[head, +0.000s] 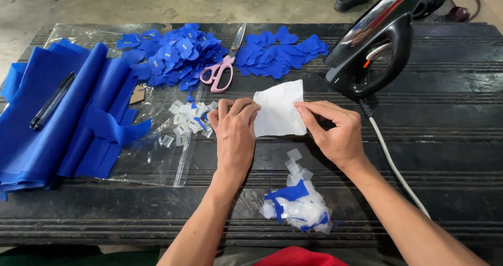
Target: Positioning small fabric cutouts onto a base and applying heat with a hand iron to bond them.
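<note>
From the head camera, both hands work at the middle of a dark, ridged counter [445, 140]. The left hand [234, 132] pinches the left edge of a white sheet [279, 111] between curled fingers, and the right hand [335, 132] grips its right edge with thumb and fingertips, so the sheet lies flat on the counter between them. Just beside the left hand, small white tags [186, 122] lie scattered on a clear plastic bag [152, 161]. Below the hands sits a pile of white and blue scraps [298, 203]. At the far edge, pink-handled scissors [220, 69] lie between two heaps of blue cut pieces [173, 54] [280, 51]. A black iron [374, 48] stands tilted at the right, its white cord [393, 166] trailing toward the person. Folded blue fabric [57, 119] with a black pen [52, 101] on it fills the left side.
</note>
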